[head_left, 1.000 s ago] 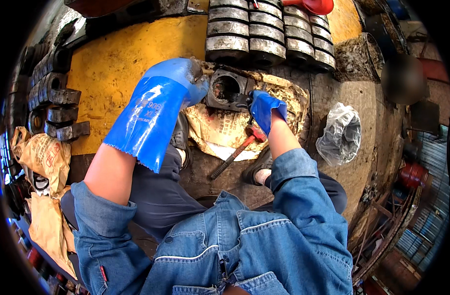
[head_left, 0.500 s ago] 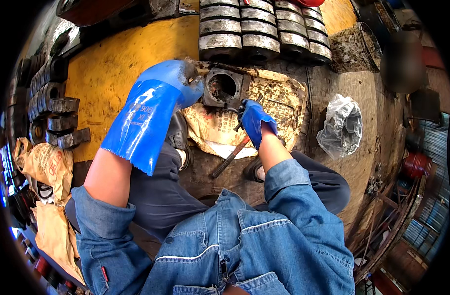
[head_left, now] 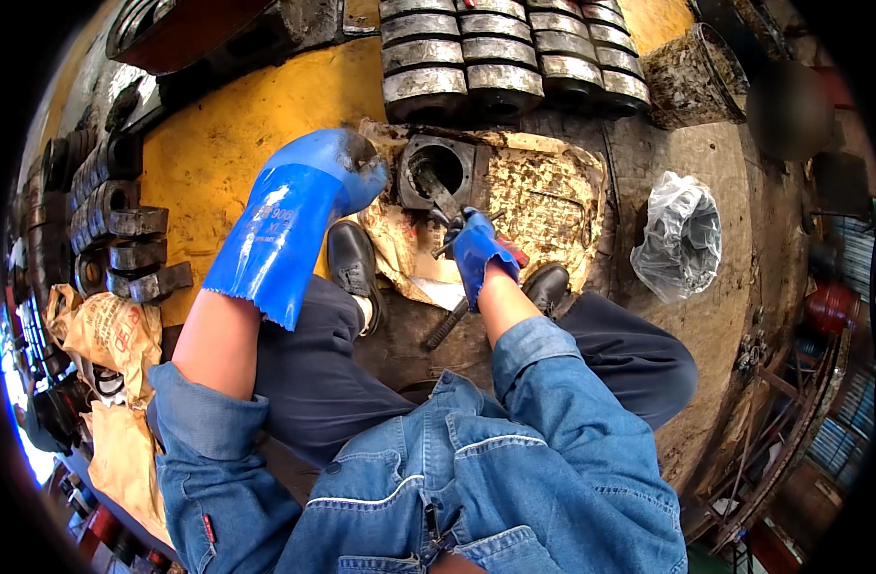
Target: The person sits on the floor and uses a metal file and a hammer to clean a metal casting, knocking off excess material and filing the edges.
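Drawn back toward the knees compared with half a second ago, the right hand [head_left: 471, 237] now sits lower, in front of the metal block [head_left: 412, 196], and the flat tool [head_left: 442, 198] shows as a longer pale strip slanting into the round hole. The left hand [head_left: 360, 172] has edged a little away from the block too.

From where I stand, the gloved right fist is closed around the tool, with a dark rod [head_left: 443, 251] crossing under the fingers; whether the rod belongs to the tool I can't make out. The left hand, in its long blue glove, hangs just beside the block with fingers curled inward. I see nothing in it, though I can't tell whether the fingertips meet or touch the metal. The block rests on a stained paper sack [head_left: 543, 182], beyond the shoes [head_left: 352, 258].

It looks to me like scraping out the hole. To do that well, I'd lay the tool's end flat against the inner wall, pull in short even strokes, and work round the rim bit by bit. The free left hand would serve best bracing the block's outer side, clear of the tool's path, since loose paper may slide. I'd also shift the hammer [head_left: 446, 327], lying right below the working wrist, to spare a knock.
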Demonstrator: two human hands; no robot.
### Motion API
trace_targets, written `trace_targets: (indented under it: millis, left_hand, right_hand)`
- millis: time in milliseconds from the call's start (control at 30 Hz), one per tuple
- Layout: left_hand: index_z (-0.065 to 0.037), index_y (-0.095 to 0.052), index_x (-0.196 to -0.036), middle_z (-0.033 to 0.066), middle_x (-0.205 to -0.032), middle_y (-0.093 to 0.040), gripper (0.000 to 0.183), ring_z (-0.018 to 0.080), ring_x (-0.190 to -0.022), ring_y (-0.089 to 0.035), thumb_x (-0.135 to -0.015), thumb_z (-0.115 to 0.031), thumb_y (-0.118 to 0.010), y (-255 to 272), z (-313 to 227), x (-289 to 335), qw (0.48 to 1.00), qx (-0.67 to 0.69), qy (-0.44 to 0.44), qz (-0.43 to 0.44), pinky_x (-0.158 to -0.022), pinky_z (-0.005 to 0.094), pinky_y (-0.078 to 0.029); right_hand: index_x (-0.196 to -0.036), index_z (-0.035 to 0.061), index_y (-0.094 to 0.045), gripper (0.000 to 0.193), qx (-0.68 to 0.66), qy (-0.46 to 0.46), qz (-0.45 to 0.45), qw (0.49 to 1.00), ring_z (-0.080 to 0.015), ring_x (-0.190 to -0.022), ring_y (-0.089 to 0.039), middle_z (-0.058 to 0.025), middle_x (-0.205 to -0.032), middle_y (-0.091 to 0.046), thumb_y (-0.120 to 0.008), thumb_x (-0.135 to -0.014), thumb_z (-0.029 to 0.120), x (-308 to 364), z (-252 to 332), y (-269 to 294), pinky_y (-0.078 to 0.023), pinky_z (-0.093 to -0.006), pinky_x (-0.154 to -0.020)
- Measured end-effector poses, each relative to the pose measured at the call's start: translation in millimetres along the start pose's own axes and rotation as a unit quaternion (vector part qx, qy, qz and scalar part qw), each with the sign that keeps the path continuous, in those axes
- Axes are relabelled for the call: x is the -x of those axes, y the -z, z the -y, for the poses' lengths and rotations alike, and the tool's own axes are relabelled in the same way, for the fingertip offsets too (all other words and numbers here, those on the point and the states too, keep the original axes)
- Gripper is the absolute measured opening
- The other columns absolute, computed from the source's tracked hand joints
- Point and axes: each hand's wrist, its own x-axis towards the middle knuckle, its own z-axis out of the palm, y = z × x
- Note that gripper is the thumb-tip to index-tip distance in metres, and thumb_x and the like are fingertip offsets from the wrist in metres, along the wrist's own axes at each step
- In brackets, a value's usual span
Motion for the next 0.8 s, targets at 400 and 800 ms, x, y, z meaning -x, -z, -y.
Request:
trace_targets:
  millis: [400,800]
  left_hand:
    - [-0.014,-0.069,-0.118,0.0133,-0.115,-0.069,0.046,0.0314,-0.108,-0.065,-0.086,-0.046,-0.062,-2,-2,-5,1.000,-0.011,-0.002,-0.009,-0.092,0.0395,-0.052]
    - [-0.013,-0.068,-0.119,0.0143,-0.119,-0.068,0.044,0.0328,-0.111,-0.064,-0.086,-0.040,-0.061,-10,-9,-11,0.998,0.006,-0.049,-0.043,-0.094,0.0401,-0.051]
  right_hand:
    - [-0.071,0.0198,-0.042,0.034,-0.045,-0.135,0.071,0.987,-0.0116,-0.039,-0.033,0.0058,-0.048,-0.036,-0.053,-0.095,0.040,34,56,69,-0.022,-0.0292,-0.038]
    - [-0.094,0.0123,-0.067,0.034,-0.165,0.405,-0.025,0.899,-0.0218,-0.061,-0.060,-0.0037,-0.078,-0.067,-0.055,-0.093,0.044,101,242,269,-0.049,-0.0363,-0.061]
